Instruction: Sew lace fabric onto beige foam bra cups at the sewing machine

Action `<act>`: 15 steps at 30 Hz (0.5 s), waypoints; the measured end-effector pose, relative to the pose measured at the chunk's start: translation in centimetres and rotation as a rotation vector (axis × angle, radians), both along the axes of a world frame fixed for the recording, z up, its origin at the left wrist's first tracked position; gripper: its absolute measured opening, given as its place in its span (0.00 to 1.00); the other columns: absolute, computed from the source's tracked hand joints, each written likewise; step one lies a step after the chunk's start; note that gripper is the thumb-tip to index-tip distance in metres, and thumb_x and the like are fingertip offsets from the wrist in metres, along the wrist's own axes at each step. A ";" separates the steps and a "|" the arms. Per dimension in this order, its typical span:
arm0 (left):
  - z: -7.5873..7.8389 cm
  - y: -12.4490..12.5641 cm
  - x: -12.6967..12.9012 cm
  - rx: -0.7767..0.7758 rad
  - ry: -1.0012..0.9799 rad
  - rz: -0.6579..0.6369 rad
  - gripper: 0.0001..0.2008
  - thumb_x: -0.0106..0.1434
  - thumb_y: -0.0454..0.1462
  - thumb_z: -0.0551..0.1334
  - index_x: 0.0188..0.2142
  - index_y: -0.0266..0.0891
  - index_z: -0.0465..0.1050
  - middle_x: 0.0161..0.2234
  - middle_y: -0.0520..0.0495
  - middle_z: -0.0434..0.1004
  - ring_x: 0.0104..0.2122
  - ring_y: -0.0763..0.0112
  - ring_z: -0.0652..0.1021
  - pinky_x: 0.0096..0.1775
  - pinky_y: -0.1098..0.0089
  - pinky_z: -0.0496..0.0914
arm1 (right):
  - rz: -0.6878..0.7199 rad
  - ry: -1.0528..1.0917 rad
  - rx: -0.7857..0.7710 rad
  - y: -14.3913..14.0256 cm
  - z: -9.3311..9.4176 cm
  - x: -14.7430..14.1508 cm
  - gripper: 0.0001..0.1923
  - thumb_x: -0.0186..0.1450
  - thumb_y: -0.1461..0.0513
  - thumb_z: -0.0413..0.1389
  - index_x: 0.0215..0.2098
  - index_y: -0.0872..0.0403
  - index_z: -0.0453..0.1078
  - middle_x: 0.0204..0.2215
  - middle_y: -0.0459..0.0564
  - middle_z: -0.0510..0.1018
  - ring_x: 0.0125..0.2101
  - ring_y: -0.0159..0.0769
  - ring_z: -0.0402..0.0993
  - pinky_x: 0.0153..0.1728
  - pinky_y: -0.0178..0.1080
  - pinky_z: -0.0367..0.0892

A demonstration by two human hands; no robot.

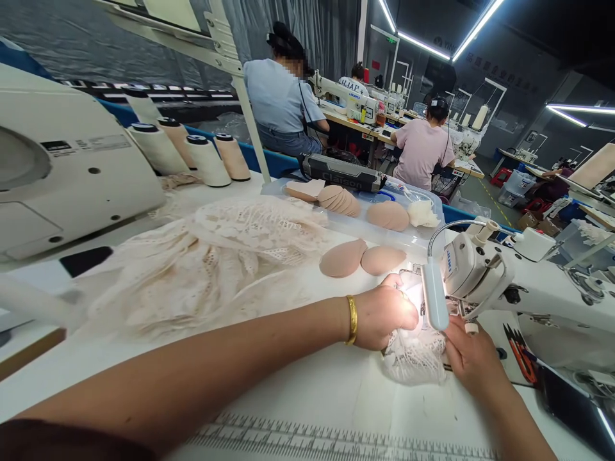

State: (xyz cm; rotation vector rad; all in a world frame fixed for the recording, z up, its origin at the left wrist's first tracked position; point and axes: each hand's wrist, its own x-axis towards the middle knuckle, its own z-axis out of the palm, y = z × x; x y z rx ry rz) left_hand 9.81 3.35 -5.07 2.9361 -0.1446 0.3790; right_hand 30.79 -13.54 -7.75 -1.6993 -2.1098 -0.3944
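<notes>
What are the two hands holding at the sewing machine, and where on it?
Both hold a small lace piece under the lit needle area: left hand presses its upper left edge, right hand grips its right edge.

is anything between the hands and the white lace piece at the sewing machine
Nothing visible does. The left hand already presses on the white lace piece and the right hand holds its edge. The white sewing machine's small lamp hangs just above the lace, between the two hands.
</notes>
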 end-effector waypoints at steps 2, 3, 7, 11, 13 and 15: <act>-0.5 0.4 0.2 0.011 -0.017 0.023 0.16 0.42 0.26 0.61 0.32 0.42 0.73 0.34 0.50 0.80 0.35 0.62 0.74 0.47 0.56 0.59 | -0.004 0.012 0.076 0.1 0.1 0.2 0.22 0.67 0.71 0.47 0.53 0.49 0.71 0.45 0.52 0.80 0.45 0.45 0.75 0.43 0.45 0.74; -0.7 0.6 0.3 0.021 -0.028 0.035 0.15 0.44 0.28 0.61 0.32 0.43 0.74 0.34 0.48 0.80 0.35 0.61 0.74 0.48 0.55 0.59 | 0.001 0.018 0.104 0.2 0.2 0.2 0.21 0.67 0.71 0.47 0.54 0.50 0.70 0.46 0.53 0.80 0.47 0.45 0.75 0.45 0.46 0.74; -1.1 1.2 0.7 0.028 -0.067 0.039 0.11 0.51 0.31 0.62 0.33 0.44 0.77 0.33 0.46 0.80 0.36 0.59 0.74 0.48 0.53 0.59 | 0.018 0.065 0.148 0.5 0.4 0.2 0.19 0.68 0.71 0.46 0.53 0.52 0.68 0.44 0.55 0.80 0.46 0.46 0.76 0.44 0.48 0.77; -1.1 1.1 0.7 0.004 -0.075 0.032 0.12 0.51 0.30 0.62 0.34 0.44 0.76 0.35 0.47 0.80 0.35 0.60 0.75 0.48 0.53 0.59 | 0.009 0.087 0.152 0.8 0.2 0.1 0.17 0.68 0.72 0.47 0.51 0.54 0.68 0.42 0.57 0.80 0.45 0.47 0.76 0.45 0.50 0.77; -1.0 1.0 0.6 0.008 -0.069 0.036 0.12 0.50 0.29 0.62 0.34 0.44 0.76 0.36 0.46 0.81 0.36 0.59 0.75 0.48 0.53 0.59 | 0.015 0.086 0.148 0.7 0.0 0.1 0.16 0.68 0.71 0.47 0.51 0.54 0.68 0.43 0.58 0.80 0.47 0.48 0.76 0.47 0.51 0.77; -0.9 1.0 0.4 -0.011 -0.049 0.031 0.17 0.48 0.28 0.61 0.37 0.45 0.77 0.39 0.47 0.82 0.37 0.59 0.75 0.49 0.53 0.59 | 0.013 0.099 0.142 0.6 -0.1 0.1 0.15 0.68 0.71 0.47 0.49 0.53 0.68 0.43 0.58 0.80 0.47 0.47 0.76 0.46 0.50 0.77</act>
